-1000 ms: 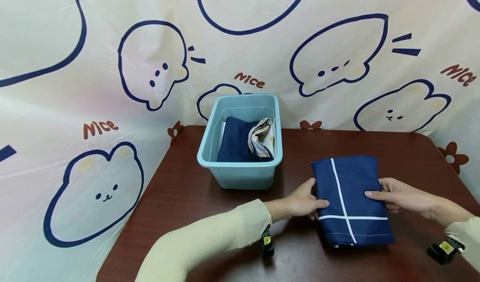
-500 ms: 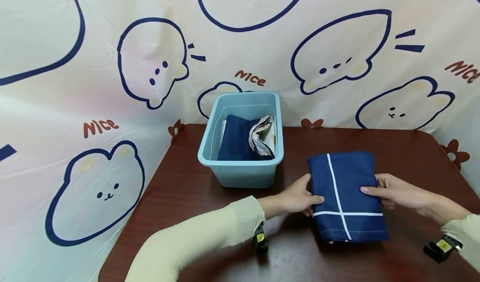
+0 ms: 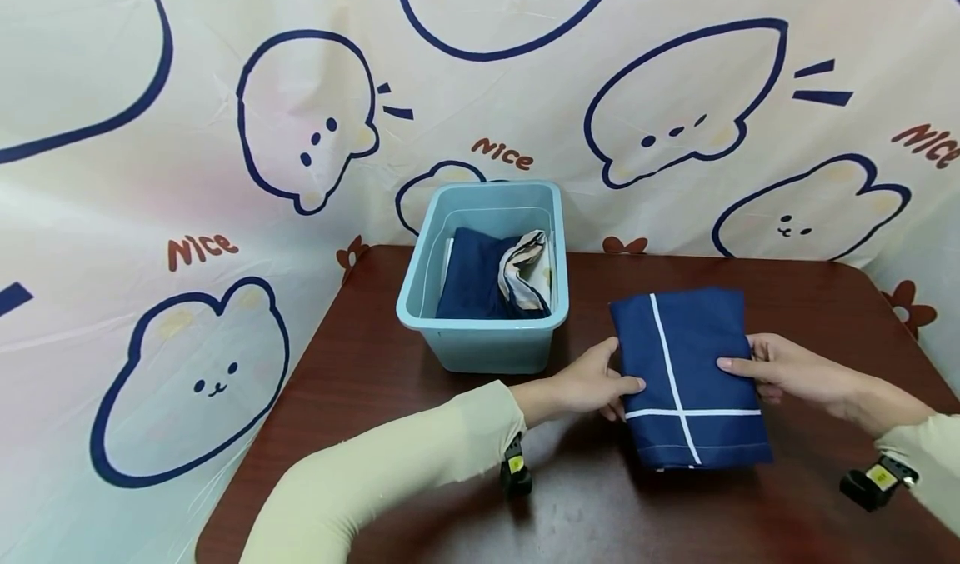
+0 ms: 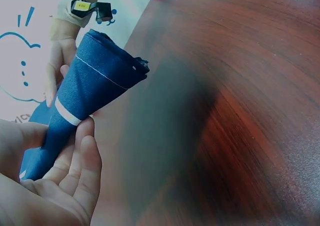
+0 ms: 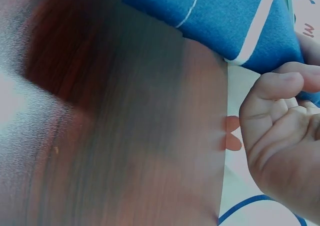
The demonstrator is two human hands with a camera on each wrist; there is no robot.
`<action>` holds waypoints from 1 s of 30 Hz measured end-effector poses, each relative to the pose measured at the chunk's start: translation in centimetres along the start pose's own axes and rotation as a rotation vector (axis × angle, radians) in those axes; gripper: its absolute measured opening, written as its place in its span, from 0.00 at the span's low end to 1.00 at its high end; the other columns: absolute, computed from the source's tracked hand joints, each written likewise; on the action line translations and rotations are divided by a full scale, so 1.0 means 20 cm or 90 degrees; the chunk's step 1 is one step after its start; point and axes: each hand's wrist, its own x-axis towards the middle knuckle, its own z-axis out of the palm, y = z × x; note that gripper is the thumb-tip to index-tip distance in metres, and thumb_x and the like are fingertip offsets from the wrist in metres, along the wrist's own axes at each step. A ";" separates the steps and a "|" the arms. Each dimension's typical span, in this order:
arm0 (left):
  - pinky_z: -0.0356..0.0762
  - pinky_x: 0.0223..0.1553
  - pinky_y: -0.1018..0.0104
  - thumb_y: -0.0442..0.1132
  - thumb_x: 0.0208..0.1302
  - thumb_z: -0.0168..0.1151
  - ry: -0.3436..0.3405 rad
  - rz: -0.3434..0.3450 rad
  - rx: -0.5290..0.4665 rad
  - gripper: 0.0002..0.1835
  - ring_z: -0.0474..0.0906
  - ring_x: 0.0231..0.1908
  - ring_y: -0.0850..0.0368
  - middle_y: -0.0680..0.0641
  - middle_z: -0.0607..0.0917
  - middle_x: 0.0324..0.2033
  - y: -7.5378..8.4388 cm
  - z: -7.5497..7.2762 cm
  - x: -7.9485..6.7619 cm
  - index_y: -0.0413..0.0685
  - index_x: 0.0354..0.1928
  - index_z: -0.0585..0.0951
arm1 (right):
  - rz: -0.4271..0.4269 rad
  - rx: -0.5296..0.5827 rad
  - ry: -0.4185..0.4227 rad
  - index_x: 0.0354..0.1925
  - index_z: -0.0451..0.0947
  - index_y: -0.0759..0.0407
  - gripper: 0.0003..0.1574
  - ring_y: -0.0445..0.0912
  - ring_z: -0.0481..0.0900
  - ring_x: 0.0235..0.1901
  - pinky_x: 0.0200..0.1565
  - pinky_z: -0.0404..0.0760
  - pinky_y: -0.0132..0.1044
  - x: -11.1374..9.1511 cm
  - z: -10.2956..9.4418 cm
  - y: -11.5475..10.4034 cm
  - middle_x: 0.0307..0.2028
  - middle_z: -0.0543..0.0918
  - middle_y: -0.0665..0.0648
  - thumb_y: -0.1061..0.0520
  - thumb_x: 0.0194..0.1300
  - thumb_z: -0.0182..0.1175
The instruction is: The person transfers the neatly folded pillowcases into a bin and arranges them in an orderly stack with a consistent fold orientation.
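Observation:
A folded navy cloth (image 3: 697, 347) with crossing white stripes is held up over the table at the right. My left hand (image 3: 592, 381) pinches its left edge, thumb on the front and fingers behind. On the opposite edge my right hand (image 3: 787, 372) grips it the same way. From the left wrist view, the cloth (image 4: 90, 80) shows its layers rolled together at the lower end, with the left hand (image 4: 65, 181) wrapped round the side. The right wrist view shows the right hand (image 5: 285, 121) at the cloth's edge, beside a white stripe.
A light blue plastic bin (image 3: 487, 347) stands at the back middle of the table, holding a folded navy cloth (image 3: 468, 277) and a patterned white cloth (image 3: 528, 272). Behind the dark wooden table (image 3: 360, 339) hangs a printed curtain (image 3: 495, 106).
Both hands have shifted the folded cloth slightly up and to the left in the head view, keeping their grip on its two sides. The bin has stayed in place.

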 end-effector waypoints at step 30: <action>0.83 0.28 0.63 0.37 0.75 0.58 -0.008 0.036 0.060 0.29 0.85 0.25 0.52 0.41 0.89 0.32 0.17 -0.10 -0.09 0.50 0.71 0.59 | -0.007 -0.016 0.022 0.61 0.66 0.73 0.26 0.46 0.73 0.20 0.37 0.78 0.39 0.01 -0.07 -0.18 0.17 0.75 0.50 0.50 0.81 0.48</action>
